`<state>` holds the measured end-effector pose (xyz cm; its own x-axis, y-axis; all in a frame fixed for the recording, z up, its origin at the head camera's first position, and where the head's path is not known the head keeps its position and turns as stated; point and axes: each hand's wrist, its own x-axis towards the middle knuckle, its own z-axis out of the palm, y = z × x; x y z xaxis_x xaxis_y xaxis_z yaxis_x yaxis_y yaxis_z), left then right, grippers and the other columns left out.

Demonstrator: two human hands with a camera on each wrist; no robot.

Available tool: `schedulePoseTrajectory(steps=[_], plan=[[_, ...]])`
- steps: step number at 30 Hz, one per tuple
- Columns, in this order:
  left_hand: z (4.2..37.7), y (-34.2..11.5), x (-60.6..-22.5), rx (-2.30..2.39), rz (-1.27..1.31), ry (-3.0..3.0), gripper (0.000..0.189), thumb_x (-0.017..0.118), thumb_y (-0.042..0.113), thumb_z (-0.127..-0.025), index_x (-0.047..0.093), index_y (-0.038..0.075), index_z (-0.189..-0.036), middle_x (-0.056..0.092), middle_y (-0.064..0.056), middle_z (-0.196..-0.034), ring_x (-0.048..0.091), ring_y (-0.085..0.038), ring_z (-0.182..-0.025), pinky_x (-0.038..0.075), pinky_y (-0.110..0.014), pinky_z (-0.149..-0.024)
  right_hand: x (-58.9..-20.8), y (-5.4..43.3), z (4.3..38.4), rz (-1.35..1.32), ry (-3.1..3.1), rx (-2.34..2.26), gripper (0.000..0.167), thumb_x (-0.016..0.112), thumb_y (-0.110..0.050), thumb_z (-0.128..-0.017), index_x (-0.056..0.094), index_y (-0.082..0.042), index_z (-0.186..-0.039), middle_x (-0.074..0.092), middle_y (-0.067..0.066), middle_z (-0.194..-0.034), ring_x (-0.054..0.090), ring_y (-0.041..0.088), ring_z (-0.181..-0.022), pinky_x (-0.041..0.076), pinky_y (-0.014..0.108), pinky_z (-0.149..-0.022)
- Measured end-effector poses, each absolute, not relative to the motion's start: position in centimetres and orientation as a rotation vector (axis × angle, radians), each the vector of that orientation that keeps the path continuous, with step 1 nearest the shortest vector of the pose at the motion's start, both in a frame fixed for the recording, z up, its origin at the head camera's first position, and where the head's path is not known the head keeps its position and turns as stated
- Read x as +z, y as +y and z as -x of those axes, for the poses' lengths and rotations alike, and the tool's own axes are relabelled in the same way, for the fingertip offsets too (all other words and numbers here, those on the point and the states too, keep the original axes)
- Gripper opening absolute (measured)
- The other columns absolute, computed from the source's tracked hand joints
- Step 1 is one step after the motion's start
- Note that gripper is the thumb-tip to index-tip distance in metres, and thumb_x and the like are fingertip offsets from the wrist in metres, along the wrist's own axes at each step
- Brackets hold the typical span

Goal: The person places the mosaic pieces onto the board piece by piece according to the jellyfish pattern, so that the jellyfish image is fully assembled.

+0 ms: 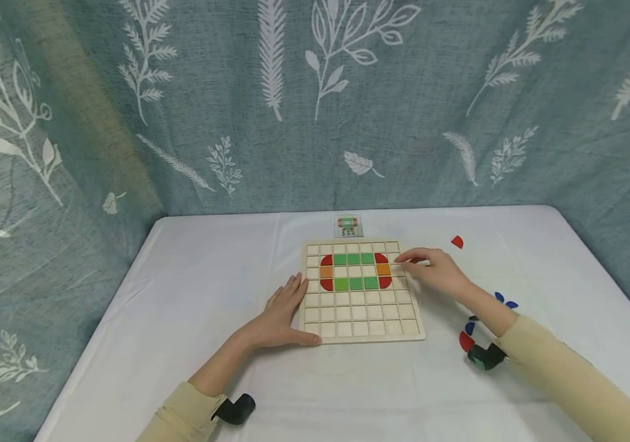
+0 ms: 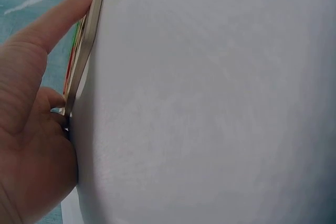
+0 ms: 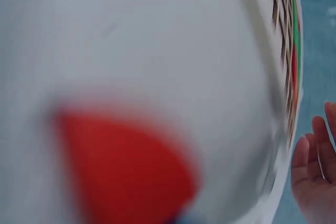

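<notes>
A pale wooden grid board (image 1: 359, 314) lies on the white table. In its upper half, green squares (image 1: 353, 259), orange squares (image 1: 383, 269) and red rounded corner pieces (image 1: 326, 285) form a ring. My left hand (image 1: 279, 319) rests at the board's lower left, thumb on the near edge and straight fingers along the left edge. The left wrist view shows that thumb (image 2: 63, 19) against the board's side. My right hand (image 1: 435, 270) hovers at the right edge, fingers loosely bent, beside an orange square. Nothing shows between its fingers in the right wrist view.
A small pattern card (image 1: 347, 225) lies behind the board. One red piece (image 1: 457, 242) sits at the back right. Blue pieces (image 1: 511, 304) and another red piece (image 1: 466, 342) lie around my right forearm. A leaf-patterned curtain (image 1: 293, 153) hangs behind the table.
</notes>
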<state>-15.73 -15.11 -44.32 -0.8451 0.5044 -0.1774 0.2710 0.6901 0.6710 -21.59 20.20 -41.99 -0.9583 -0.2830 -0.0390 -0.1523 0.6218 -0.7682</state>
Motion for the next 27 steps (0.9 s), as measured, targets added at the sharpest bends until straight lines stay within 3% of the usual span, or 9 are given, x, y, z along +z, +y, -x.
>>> schedulePoseTrajectory(steps=[5, 13, 27], plan=[[15.7, -15.3, -44.3, 0.945, -0.610, 2.555, 0.120, 0.081, 0.051, -0.074, 0.007, 0.003, -0.156, -0.004, -0.012, -0.163, -0.009, -0.023, -0.149, -0.003, -0.046, -0.118, -42.1, 24.2, 21.4, 0.219, 2.746, -1.214, 0.030, 0.057, -0.026, -0.100, 0.068, -0.008, -0.122, 0.061, 0.016, -0.125, 0.053, 0.033, -0.115, 0.049, 0.039, -0.081], [15.7, -15.3, -44.3, 0.958, -0.622, 2.554, 0.120, 0.081, 0.049, -0.074, 0.008, 0.002, -0.156, -0.004, -0.013, -0.163, -0.008, -0.024, -0.149, -0.003, -0.047, -0.118, -42.2, 27.8, 21.3, 0.084, 2.775, -1.181, 0.036, 0.055, -0.025, -0.100, 0.062, -0.002, -0.127, 0.055, 0.023, -0.131, 0.050, 0.038, -0.117, 0.047, 0.046, -0.090], [15.7, -15.1, -44.3, 0.933, -0.638, 2.561, 0.119, 0.081, 0.049, -0.075, 0.007, 0.002, -0.156, -0.004, -0.013, -0.163, -0.008, -0.024, -0.149, -0.003, -0.046, -0.118, -42.9, 26.9, 22.3, 0.465, 2.978, -0.919, 0.022, 0.067, -0.007, -0.091, 0.068, 0.003, -0.111, 0.065, 0.018, -0.103, 0.060, 0.034, -0.095, 0.051, 0.050, -0.083]])
